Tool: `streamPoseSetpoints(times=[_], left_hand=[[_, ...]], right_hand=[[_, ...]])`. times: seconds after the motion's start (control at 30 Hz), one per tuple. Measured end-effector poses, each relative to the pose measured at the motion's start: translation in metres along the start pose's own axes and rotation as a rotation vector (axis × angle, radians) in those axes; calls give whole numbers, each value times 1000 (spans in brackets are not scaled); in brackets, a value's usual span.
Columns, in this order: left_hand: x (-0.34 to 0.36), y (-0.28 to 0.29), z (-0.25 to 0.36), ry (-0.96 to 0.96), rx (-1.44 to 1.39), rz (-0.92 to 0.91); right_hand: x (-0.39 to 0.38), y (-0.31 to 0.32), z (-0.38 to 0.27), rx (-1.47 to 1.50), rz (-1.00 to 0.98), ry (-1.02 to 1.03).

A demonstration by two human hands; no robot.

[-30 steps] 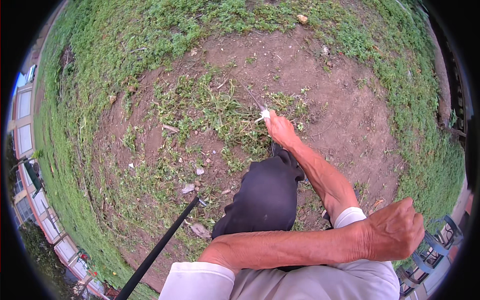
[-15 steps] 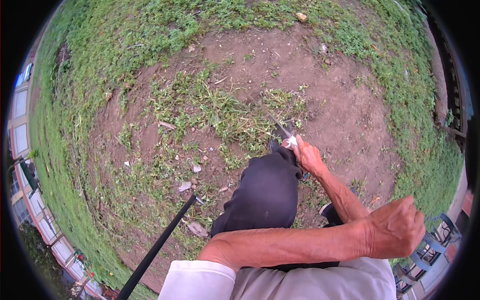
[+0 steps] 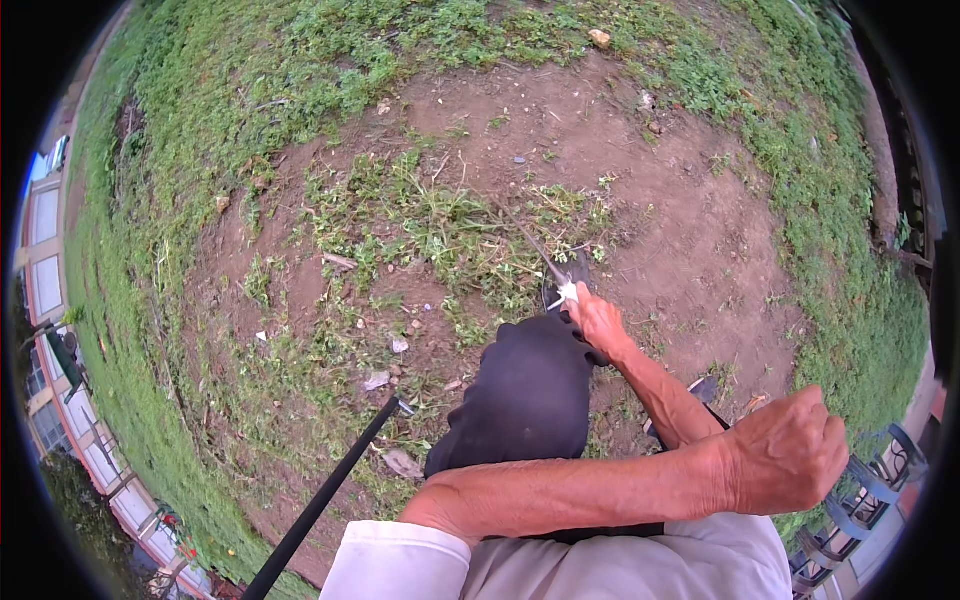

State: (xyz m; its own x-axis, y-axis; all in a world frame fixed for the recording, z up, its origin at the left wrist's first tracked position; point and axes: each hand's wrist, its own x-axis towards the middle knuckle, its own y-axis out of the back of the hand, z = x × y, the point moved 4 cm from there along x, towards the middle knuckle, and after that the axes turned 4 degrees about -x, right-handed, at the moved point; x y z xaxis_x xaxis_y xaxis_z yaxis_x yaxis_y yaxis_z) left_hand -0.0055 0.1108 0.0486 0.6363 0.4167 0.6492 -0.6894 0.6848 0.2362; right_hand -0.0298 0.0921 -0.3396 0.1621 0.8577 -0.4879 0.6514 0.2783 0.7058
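My right hand (image 3: 600,325) is closed around the white grip of a long, thin-bladed cutting tool (image 3: 548,262), just beyond my bent, dark-trousered knee. Its blade slants away to the left, low over a patch of loose green weeds (image 3: 440,225) on bare soil. The far end of the blade blurs into the plants. My left forearm lies across my lap, over the right arm, and ends in a closed left fist (image 3: 788,455) at the right. Nothing shows sticking out of that fist. A dark shoe (image 3: 580,265) is partly seen beside the tool.
A black pole (image 3: 320,500) with a metal tip rises from the lower left. Small stones (image 3: 377,380) and a piece of wood (image 3: 340,262) lie on the soil. Grass (image 3: 700,60) rings the bare patch. Metal chairs (image 3: 875,480) stand at lower right, buildings (image 3: 45,285) at far left.
My right hand and the cutting tool have shifted slightly left and nearer to me. The left fist stays almost in place. The view has moved a little.
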Motion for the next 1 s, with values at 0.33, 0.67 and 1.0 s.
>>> streamPoseSetpoints(times=[0.33,0.67,1.0], left_hand=[[0,2,9,-12,-13,-14],[6,-5,1,3,-3,-13],[2,7,5,-11,-40,-6]], right_hand=[[1,32,11,-170,81,51],[88,24,-44,-51,141,26],[-55,14,33,-134,-8,-40]])
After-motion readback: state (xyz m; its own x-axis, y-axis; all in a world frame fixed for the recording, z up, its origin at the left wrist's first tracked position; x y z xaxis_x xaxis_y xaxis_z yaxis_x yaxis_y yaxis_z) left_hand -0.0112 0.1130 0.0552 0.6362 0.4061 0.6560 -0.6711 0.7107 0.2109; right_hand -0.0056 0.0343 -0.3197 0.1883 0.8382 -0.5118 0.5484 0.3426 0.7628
